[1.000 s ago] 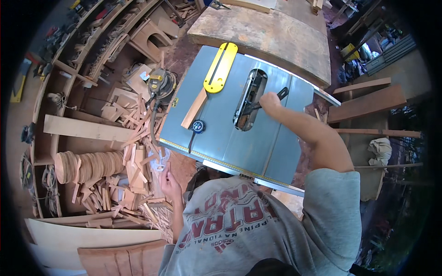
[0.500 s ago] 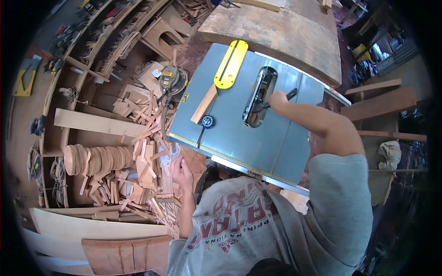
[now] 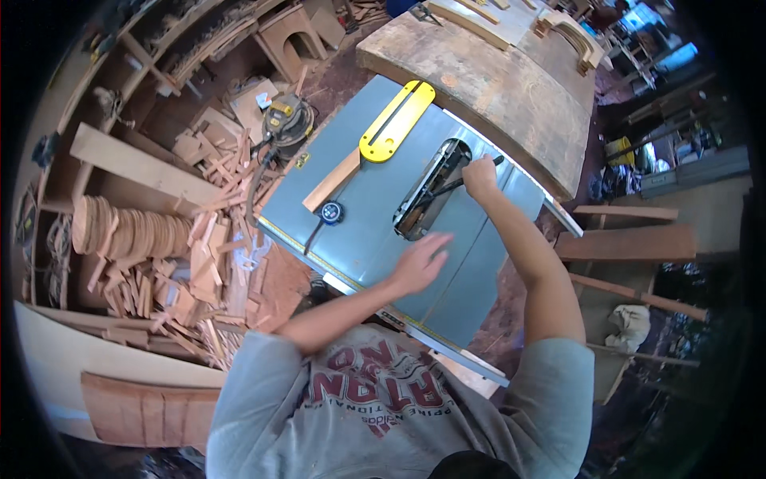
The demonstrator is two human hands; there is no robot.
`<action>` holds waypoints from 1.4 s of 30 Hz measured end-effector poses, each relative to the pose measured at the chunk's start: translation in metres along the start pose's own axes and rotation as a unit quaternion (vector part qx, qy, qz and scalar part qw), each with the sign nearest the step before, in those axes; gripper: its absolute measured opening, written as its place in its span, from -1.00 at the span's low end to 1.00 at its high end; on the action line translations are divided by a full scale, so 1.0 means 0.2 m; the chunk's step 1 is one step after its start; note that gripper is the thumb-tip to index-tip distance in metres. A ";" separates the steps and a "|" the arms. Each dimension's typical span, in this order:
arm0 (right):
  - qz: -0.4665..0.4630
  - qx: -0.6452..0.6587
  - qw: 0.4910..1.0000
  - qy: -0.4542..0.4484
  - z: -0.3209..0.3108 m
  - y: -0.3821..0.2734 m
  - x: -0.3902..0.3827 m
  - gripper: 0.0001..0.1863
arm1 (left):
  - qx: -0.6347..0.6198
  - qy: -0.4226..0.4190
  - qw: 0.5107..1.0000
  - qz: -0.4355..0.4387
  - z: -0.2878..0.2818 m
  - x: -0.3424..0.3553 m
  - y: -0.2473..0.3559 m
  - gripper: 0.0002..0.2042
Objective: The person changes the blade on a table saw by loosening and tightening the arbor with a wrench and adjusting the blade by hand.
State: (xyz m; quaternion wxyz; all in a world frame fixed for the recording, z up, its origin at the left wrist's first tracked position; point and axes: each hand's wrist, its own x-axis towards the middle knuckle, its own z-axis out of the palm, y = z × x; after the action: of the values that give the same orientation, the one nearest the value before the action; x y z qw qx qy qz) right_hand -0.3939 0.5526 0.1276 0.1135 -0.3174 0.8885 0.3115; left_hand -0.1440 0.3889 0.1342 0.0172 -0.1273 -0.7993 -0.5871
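Observation:
My right hand (image 3: pixel 480 177) is closed round a black wrench (image 3: pixel 448 188), whose far end reaches into the slot of a grey table saw (image 3: pixel 363 203). What the wrench's end touches inside the slot is hard to make out. My left hand (image 3: pixel 420 263) hovers over the tabletop by the slot's near end, fingers apart and holding nothing, slightly blurred. Left of the slot lies a yellow slotted insert plate (image 3: pixel 408 132). Beside it are a wooden strip (image 3: pixel 333 180) and a round black-and-blue tape measure (image 3: pixel 330 211).
A worn wooden workbench (image 3: pixel 487 96) stands beyond the saw. At left, a corded power tool (image 3: pixel 286 124) sits near heaped wood offcuts (image 3: pixel 203 263) and stacked wooden discs (image 3: pixel 132 229). Boards (image 3: pixel 626 242) lie at right. A metal rail (image 3: pixel 447 347) edges the saw's near side.
My left hand has come up from beside the saw to above its tabletop, near the slot. My right hand keeps hold of the wrench at the slot. The view has shifted.

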 end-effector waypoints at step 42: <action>-0.047 0.010 0.993 0.109 -0.61 0.24 -0.54 -0.90 | 0.020 0.311 0.949 -0.051 0.48 0.94 0.01 -0.84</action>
State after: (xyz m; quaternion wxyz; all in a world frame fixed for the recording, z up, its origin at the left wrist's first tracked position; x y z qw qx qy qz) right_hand -0.3412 0.5581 0.2898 0.0340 -0.3894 0.8828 0.2606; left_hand -0.3139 0.5144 0.1388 0.2370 0.1029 -0.7713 -0.5817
